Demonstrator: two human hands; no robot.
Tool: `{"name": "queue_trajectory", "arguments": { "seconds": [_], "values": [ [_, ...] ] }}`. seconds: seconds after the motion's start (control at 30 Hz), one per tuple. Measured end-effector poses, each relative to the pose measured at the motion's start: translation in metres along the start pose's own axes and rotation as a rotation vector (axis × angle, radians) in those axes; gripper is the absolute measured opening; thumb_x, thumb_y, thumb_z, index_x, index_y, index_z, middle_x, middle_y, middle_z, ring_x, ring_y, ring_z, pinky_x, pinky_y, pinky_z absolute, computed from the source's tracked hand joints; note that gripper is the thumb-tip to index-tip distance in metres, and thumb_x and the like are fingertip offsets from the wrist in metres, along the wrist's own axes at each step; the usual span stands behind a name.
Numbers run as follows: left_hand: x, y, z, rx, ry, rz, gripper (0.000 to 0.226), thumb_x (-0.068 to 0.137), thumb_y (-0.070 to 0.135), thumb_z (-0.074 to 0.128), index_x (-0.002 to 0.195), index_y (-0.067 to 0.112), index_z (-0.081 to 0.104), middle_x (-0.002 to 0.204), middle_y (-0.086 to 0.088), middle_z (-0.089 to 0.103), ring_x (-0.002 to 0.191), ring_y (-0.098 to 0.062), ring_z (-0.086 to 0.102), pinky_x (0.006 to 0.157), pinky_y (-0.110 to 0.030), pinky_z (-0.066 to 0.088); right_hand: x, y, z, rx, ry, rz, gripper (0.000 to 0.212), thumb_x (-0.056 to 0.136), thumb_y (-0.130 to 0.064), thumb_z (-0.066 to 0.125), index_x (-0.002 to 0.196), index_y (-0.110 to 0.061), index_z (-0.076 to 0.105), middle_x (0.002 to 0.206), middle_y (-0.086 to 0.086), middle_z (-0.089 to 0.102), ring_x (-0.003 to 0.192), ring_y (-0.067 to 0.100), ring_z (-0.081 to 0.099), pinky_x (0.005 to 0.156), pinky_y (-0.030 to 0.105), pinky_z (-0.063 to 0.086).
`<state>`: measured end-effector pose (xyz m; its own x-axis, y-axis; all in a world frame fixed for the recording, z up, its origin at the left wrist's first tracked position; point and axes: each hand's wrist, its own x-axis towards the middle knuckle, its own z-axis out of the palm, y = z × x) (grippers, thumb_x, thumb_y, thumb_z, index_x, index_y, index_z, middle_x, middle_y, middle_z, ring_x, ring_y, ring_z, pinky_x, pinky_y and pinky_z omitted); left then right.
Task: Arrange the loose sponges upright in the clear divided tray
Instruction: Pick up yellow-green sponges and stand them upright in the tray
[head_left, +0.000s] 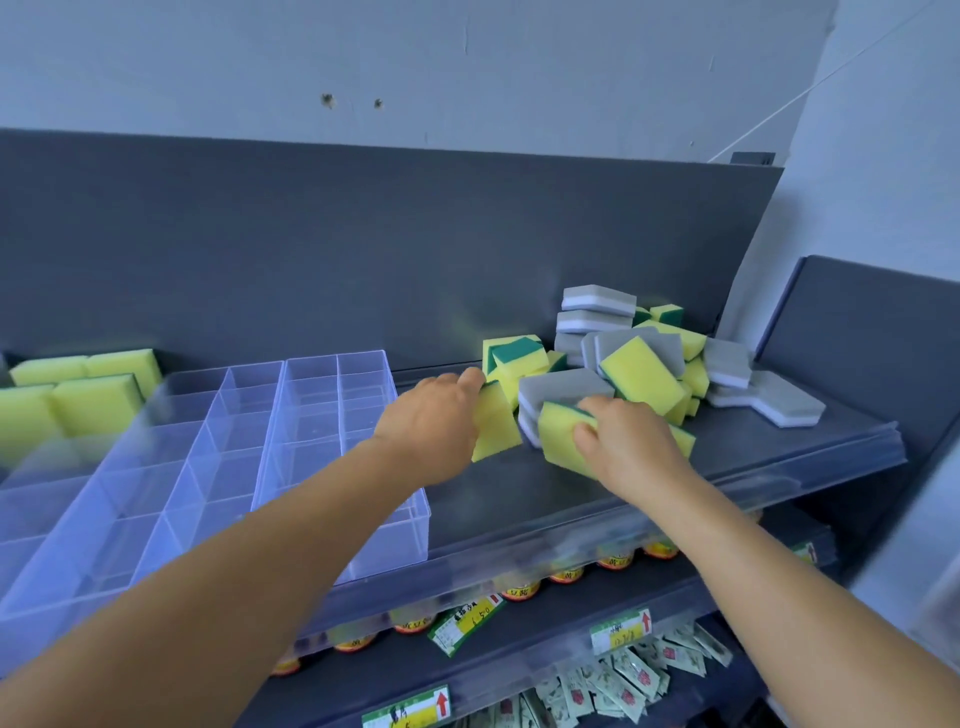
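A: Where are things?
B: The clear tray is seen at nine o'clock, the sponge pile at two.
A: And the hands?
B: A yellow sponge is gripped by the left hand; another sponge is clamped by the right hand.
A: What could go wrong?
B: The pile could be knocked down if sponges are pulled fast.

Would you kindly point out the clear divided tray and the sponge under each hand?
clear divided tray (400, 540): head view, front right wall.
left-hand sponge (496, 426): head view, yellow face.
right-hand sponge (558, 434): head view, yellow side.

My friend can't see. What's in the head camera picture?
Two bare hands reach into a sponge pile on a dark shelf; left hand and right hand each grip a yellow sponge. An empty clear divided tray sits left.
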<state>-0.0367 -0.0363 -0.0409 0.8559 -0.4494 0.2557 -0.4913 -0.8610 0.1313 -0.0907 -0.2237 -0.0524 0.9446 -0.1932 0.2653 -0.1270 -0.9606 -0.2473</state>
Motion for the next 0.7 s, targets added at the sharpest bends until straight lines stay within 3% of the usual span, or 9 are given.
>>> {"name": "queue_trajectory", "arguments": {
  "seconds": [0.2, 0.33, 0.47, 0.53, 0.6, 0.7],
  "values": [
    [-0.011, -0.012, -0.03, -0.123, 0.077, 0.004, 0.037, 0.094, 0.026, 0.049, 0.131, 0.02, 0.045, 0.117, -0.006, 0.054, 0.104, -0.03, 0.055, 0.081, -0.037, 0.048, -0.007, -0.034, -0.024, 0.257, 0.142, -0.166, 0.035, 0.096, -0.017, 0.044, 0.13, -0.023, 0.049, 0.084, 0.006, 0.064, 0.077, 0.025, 0.054, 0.065, 0.031, 0.037],
    [-0.027, -0.032, -0.05, -0.157, 0.162, -0.01, 0.031, 0.095, 0.026, 0.048, 0.125, 0.016, 0.052, 0.113, -0.006, 0.056, 0.101, -0.028, 0.055, 0.08, -0.035, 0.046, -0.007, -0.068, -0.023, 0.337, 0.182, -0.244, 0.034, 0.094, -0.014, 0.045, 0.123, -0.03, 0.052, 0.063, -0.01, 0.045, 0.058, 0.009, 0.041, 0.062, 0.027, 0.028],
    [-0.051, -0.066, -0.071, -0.152, 0.206, -0.038, 0.03, 0.095, 0.025, 0.05, 0.123, 0.017, 0.054, 0.115, -0.006, 0.058, 0.104, -0.029, 0.055, 0.086, -0.037, 0.046, -0.01, -0.11, -0.02, 0.422, 0.196, -0.34, 0.031, 0.092, -0.015, 0.052, 0.12, -0.026, 0.058, 0.099, -0.009, 0.058, 0.072, 0.006, 0.045, 0.067, 0.019, 0.029],
    [-0.066, -0.087, -0.081, -0.15, 0.224, -0.054, 0.031, 0.095, 0.025, 0.05, 0.124, 0.018, 0.054, 0.116, -0.005, 0.058, 0.105, -0.028, 0.055, 0.087, -0.038, 0.046, -0.012, -0.136, -0.017, 0.433, 0.183, -0.364, 0.031, 0.088, -0.018, 0.06, 0.117, -0.028, 0.057, 0.103, -0.012, 0.057, 0.072, 0.003, 0.047, 0.069, 0.021, 0.032],
    [-0.08, -0.107, -0.09, -0.14, 0.236, -0.074, 0.031, 0.095, 0.025, 0.05, 0.125, 0.018, 0.054, 0.115, -0.005, 0.056, 0.105, -0.029, 0.055, 0.088, -0.039, 0.046, -0.015, -0.162, -0.013, 0.44, 0.175, -0.377, 0.034, 0.085, -0.016, 0.064, 0.116, -0.028, 0.057, 0.11, -0.01, 0.059, 0.086, 0.011, 0.052, 0.075, 0.025, 0.038],
    [-0.101, -0.14, -0.103, -0.138, 0.254, -0.104, 0.034, 0.094, 0.024, 0.051, 0.128, 0.019, 0.052, 0.118, -0.005, 0.052, 0.106, -0.028, 0.055, 0.089, -0.038, 0.046, -0.019, -0.201, -0.005, 0.464, 0.182, -0.393, 0.039, 0.086, -0.013, 0.063, 0.121, -0.026, 0.055, 0.119, -0.007, 0.058, 0.091, 0.011, 0.05, 0.077, 0.021, 0.036]
  ]
}}
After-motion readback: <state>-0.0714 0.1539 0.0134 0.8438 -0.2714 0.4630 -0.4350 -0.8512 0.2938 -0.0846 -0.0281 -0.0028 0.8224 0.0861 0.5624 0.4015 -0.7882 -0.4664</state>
